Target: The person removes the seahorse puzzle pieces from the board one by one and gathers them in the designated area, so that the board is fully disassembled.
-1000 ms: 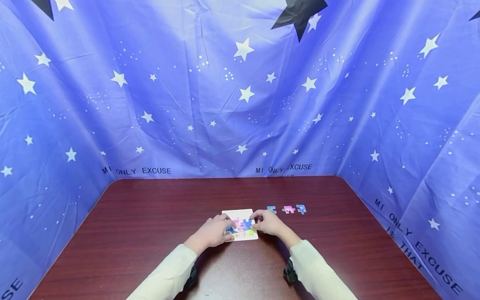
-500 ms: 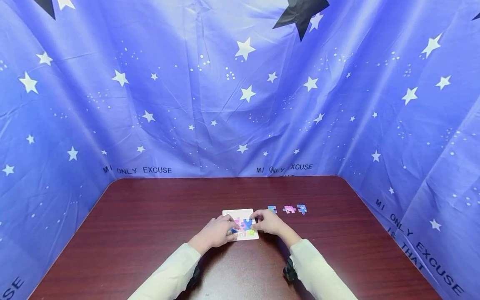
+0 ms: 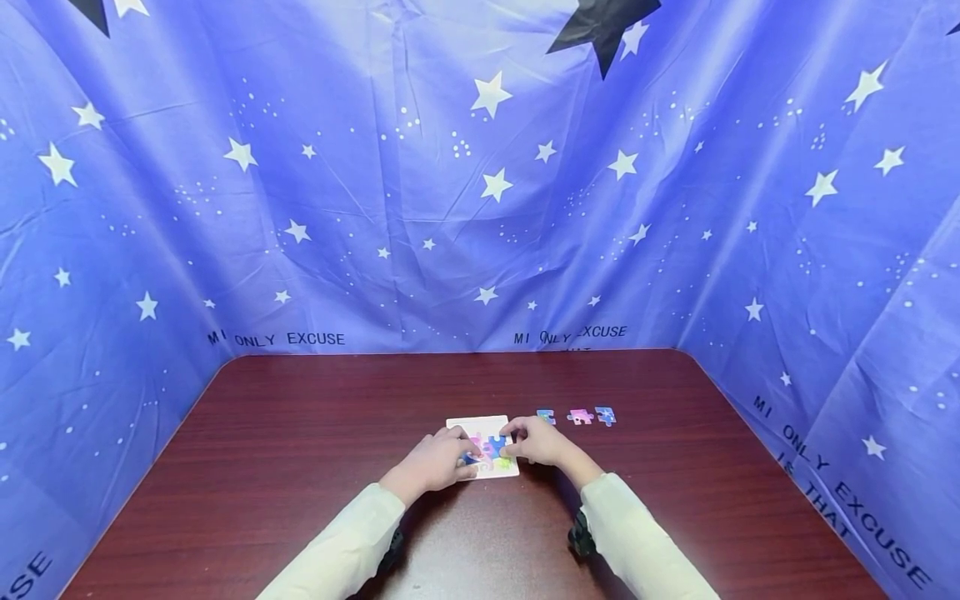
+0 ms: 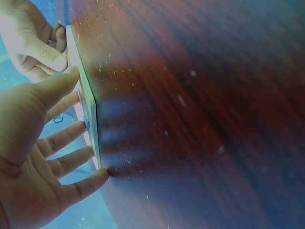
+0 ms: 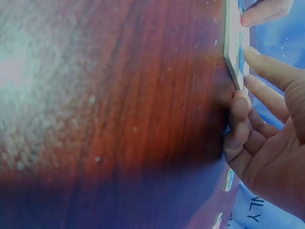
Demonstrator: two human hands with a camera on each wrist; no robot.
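Note:
A small jigsaw puzzle board [image 3: 463,423] with a pale border lies on the table, pink and blue pieces in its middle. From the left, my left hand [image 3: 433,461] reaches over it; in the left wrist view its fingers are spread and fairly straight, tips on the board's surface and edge. My right hand [image 3: 542,440] is at the board's right side, near a blue puzzle piece [image 3: 496,445]. Its thumb [image 5: 271,69] and straight index finger touch the board's top, apart from each other, while the other fingers curl beside the edge. The hands hide part of the picture.
Beyond my right hand lie three loose pieces: a blue-green piece [image 3: 545,415], a pink piece [image 3: 580,417] and a blue piece [image 3: 605,416]. The dark red wooden table [image 3: 315,400] is bounded by a blue star-printed curtain [image 3: 420,167] at the back and sides.
My left hand has shifted slightly right over the board, its fingertips now nearer the middle. The right hand stays nearly in place; the loose pieces have not moved.

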